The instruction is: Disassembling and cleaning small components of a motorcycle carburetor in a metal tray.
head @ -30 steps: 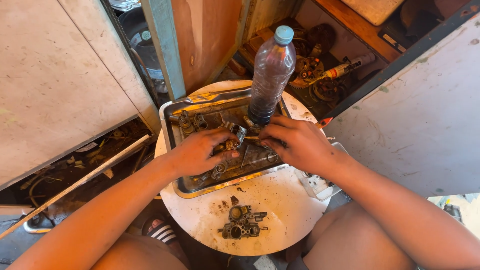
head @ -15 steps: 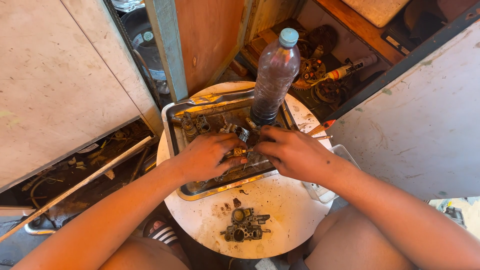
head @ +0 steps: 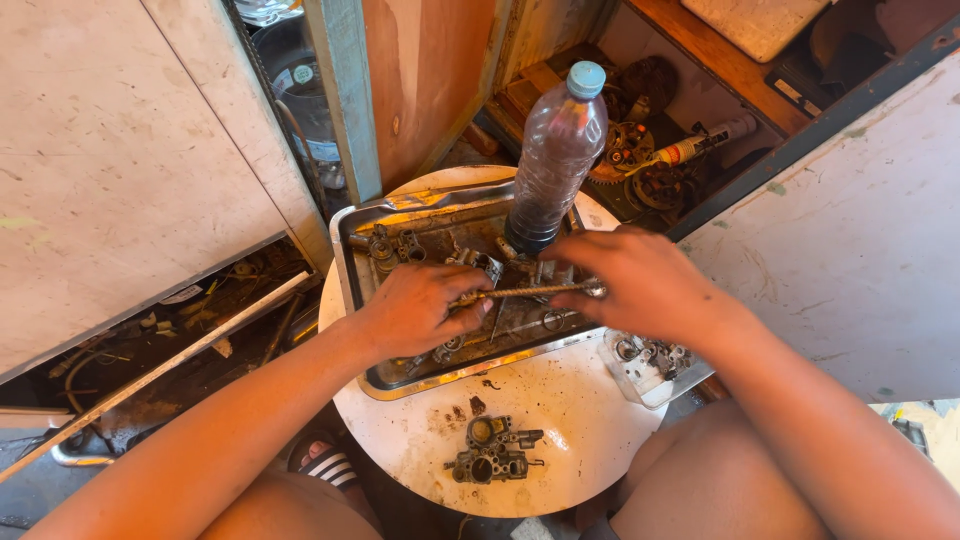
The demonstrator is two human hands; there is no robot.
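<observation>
Round table (head: 560, 420): both hands (left (head: 415, 310), right (head: 640, 285)) pinch a thin rod (head: 525, 292), ends hidden.

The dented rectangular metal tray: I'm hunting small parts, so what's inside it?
Inside the metal tray: a plastic bottle of dark liquid and greasy metal parts. Both hands hide the middle.
</observation>
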